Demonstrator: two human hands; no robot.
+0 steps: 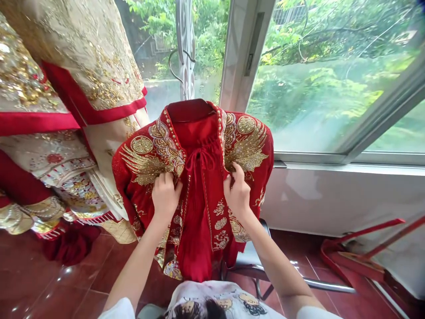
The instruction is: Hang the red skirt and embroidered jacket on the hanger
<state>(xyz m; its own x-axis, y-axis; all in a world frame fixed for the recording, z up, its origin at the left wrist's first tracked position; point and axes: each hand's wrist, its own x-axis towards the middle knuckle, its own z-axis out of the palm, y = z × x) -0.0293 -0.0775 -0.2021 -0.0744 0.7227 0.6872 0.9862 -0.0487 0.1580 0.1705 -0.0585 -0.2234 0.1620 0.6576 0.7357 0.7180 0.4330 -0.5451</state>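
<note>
Jacket (pixel 245 150): 1, red, hanging before window (pixel 315 102) | Left hand (pixel 165 195): extended forward, curled, pinching one front edge, grip partly hidden | Right hand (pixel 238 192): extended forward, pinching opposite edge | Hook (pixel 175 73): 1, above jacket | Chair (pixel 247 257): 1, partly hidden | Garments (pixel 106 75) at left: cut off, count unclear

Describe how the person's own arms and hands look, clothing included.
The left hand and right hand are ungloved. The left forearm and right forearm are uncovered and slender, with no watch or bracelet showing. The sleeves are short and white, and the white shirt has cartoon-like prints.
</note>
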